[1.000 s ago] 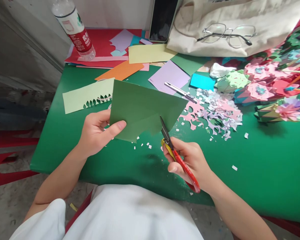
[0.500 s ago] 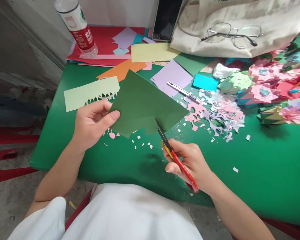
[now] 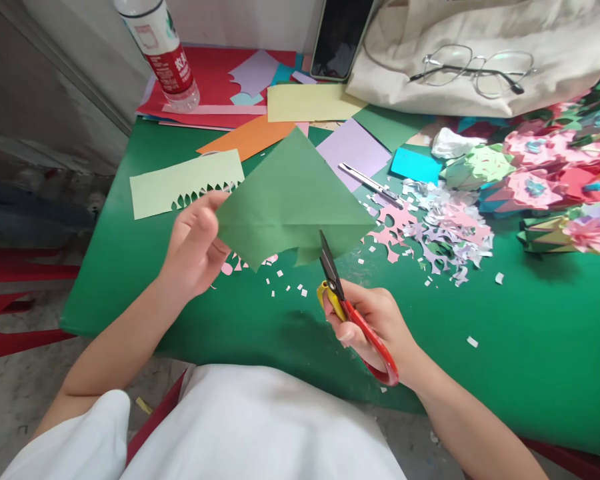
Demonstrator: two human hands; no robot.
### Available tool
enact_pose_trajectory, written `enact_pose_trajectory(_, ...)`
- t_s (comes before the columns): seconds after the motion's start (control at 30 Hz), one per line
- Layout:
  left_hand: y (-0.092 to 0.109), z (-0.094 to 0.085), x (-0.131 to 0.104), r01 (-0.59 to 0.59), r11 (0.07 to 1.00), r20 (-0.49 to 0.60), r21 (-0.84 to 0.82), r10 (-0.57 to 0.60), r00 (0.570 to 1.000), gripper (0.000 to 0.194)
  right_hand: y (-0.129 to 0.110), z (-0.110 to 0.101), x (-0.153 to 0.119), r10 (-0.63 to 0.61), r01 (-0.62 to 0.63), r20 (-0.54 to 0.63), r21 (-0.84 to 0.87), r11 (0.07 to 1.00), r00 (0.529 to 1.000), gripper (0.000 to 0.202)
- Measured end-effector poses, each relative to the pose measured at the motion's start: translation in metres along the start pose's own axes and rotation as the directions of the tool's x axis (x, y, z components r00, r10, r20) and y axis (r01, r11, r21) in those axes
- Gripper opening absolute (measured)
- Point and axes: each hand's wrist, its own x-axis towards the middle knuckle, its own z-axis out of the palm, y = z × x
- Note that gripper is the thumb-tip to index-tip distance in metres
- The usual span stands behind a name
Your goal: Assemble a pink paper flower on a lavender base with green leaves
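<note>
Green paper sheet [image 3: 285, 193] has rotated, corner now upward, held above table [image 3: 445, 380]. Left hand [image 3: 193, 247]: fingers pinching sheet's side corner. Right hand [image 3: 383, 320]: fingers gripping scissors [image 3: 355, 317], blades at notched lower edge. Turn seemingly realigns paper for cutting.

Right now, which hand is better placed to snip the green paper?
Right hand, I'd judge: it holds the scissors, blades by the lower edge of the green paper; left hand supports a corner.
</note>
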Motion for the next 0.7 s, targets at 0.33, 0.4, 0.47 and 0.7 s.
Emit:
enact_pose_trajectory(0.33, -0.017, 0.028, -0.034, 0.043, 0.966, 0.206, 0.255, -0.098, 0.974, 0.035, 0.008, 0.021, 0.003, -0.008, 0.010, -0.030, 0.092, 0.996, 1.000, 0.068)
enact_pose_trajectory(0.4, -0.012, 0.027, -0.034, 0.003, 0.937, 0.202, 0.348, -0.078, 0.976, 0.034, 0.008, 0.022, 0.004, -0.016, 0.018, -0.020, 0.082, 0.996, 1.000, 0.068)
enact_pose_trajectory(0.47, -0.010, 0.027, -0.034, -0.004, 0.928, 0.194, 0.373, -0.074, 0.978, 0.031, 0.008, 0.022, 0.004, -0.023, 0.024, -0.015, 0.070, 0.997, 1.000, 0.068)
enact_pose_trajectory(0.7, -0.006, 0.025, -0.032, -0.069, 0.910, 0.189, 0.409, -0.010, 0.982, 0.023, 0.008, 0.020, 0.004, -0.052, 0.052, -0.008, 0.004, 0.999, 0.999, 0.067)
